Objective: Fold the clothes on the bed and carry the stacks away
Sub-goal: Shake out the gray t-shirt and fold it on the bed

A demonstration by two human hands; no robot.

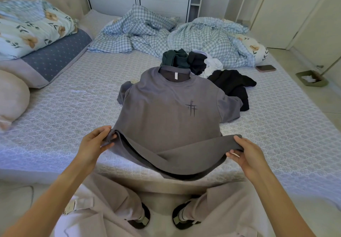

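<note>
A grey T-shirt (166, 105) with a small dark star print lies face up on the bed (73, 107), collar away from me. My left hand (96, 142) grips its bottom left hem corner. My right hand (247, 153) grips the bottom right hem corner, and the hem hangs slack between them over the bed's near edge. Behind the shirt sits a small heap of clothes: a dark green garment (175, 57), a black one (197, 62), a white one (212, 67). A black garment (234, 85) lies spread to the right.
Crumpled blue checked bedding (166, 31) fills the far side of the bed. Floral and blue pillows (36, 39) are stacked at the left. A phone (265, 68) lies near the right edge. A dustpan (311, 79) stands on the floor at the right.
</note>
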